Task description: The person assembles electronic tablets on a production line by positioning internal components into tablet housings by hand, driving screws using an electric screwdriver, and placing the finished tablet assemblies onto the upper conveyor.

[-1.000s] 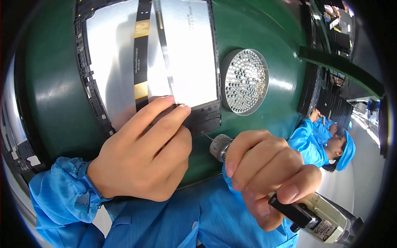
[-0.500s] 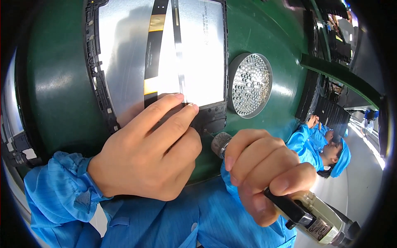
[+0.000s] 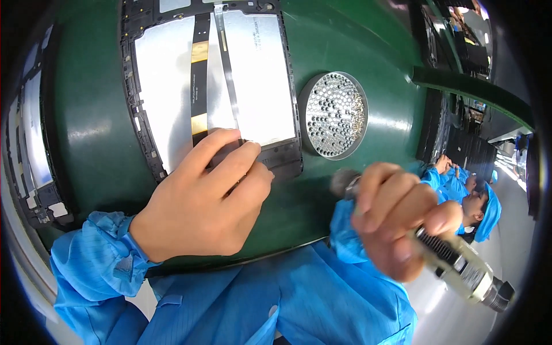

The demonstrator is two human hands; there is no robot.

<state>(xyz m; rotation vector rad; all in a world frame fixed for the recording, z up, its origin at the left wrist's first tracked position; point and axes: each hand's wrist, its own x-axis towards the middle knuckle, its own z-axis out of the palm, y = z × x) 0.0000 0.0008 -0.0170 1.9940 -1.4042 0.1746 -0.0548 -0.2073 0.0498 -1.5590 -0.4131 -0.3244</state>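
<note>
A flat device panel with a black frame, silvery plates and dark ribbon cables lies on the green work surface. My left hand rests over its near edge. The index and middle fingertips touch the panel beside the lower end of the narrow ribbon cable; the thumb is hidden. My right hand, blurred by motion, is wrapped round an electric screwdriver with a pale body and black lever. Its knurled nose points left, off the panel; the bit cannot be made out.
A round metal dish with a perforated plate and several tiny screws stands right of the panel. Another panel lies at the far left. A green bar crosses at the upper right. A co-worker in blue sits at the right.
My right hand has moved right with the screwdriver, its nose now farther from the panel's corner. The left hand stays on the panel. The view has shifted, showing more of the panel.
</note>
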